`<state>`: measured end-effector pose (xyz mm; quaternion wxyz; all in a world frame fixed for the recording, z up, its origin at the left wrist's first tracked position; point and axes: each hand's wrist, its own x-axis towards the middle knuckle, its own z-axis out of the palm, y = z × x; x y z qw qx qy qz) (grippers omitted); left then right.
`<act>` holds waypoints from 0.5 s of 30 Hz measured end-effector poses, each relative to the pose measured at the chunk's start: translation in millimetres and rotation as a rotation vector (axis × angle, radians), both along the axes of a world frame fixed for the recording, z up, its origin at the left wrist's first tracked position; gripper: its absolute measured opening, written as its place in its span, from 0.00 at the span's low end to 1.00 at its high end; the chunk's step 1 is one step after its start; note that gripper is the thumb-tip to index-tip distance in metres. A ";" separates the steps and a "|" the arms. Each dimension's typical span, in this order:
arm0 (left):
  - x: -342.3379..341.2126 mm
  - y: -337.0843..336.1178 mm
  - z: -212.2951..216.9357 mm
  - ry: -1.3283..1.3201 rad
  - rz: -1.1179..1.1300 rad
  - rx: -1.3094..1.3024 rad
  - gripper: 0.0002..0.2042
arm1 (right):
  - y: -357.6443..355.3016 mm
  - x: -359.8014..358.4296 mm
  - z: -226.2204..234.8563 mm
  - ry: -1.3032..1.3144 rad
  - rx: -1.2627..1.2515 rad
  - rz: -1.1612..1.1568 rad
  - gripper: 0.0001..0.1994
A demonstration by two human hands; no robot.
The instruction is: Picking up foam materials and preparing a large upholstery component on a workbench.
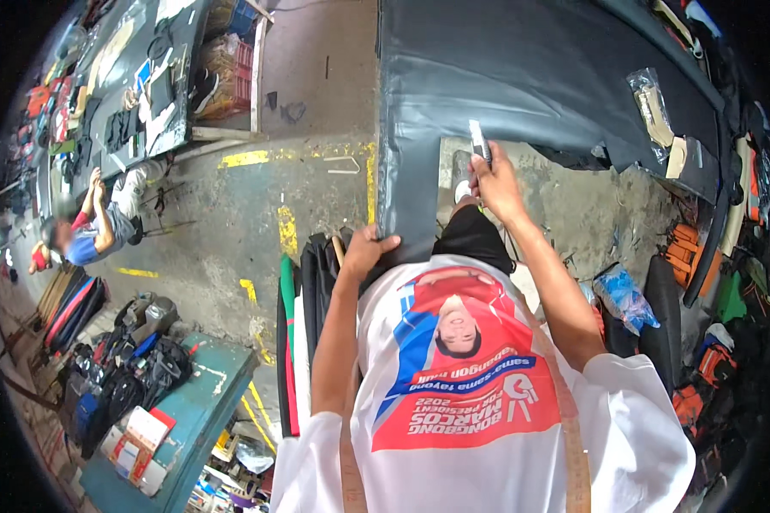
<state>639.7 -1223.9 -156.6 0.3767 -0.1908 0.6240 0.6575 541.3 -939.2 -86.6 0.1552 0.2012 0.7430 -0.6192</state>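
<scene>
Left hand (364, 253) clamps the black sheet (505, 77)'s near edge — right hand (494, 179) grips the cutter (478, 139); keep the sheet taut.

Small tool (478, 139) in right hand (493, 178) unidentifiable (too small).

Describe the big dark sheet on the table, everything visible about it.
The dark sheet looks like smooth, slightly glossy grey-black leatherette. It lies flat across the worktable, with one long strip hanging over the near edge. The left hand grips that strip's lower end; the right hand holds a small pale tool at the sheet's edge.
</scene>
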 end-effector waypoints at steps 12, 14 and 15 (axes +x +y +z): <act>13.0 7.0 9.7 -0.070 0.087 -0.008 0.07 | -38.8 -118.6 -66.5 0.274 0.574 0.047 0.15; 15.3 6.8 7.2 -0.061 0.093 -0.017 0.07 | -43.8 -125.0 -66.3 0.313 0.639 0.064 0.15; 16.1 6.7 6.8 -0.057 0.095 -0.022 0.07 | -44.9 -127.5 -65.9 0.305 0.625 0.061 0.14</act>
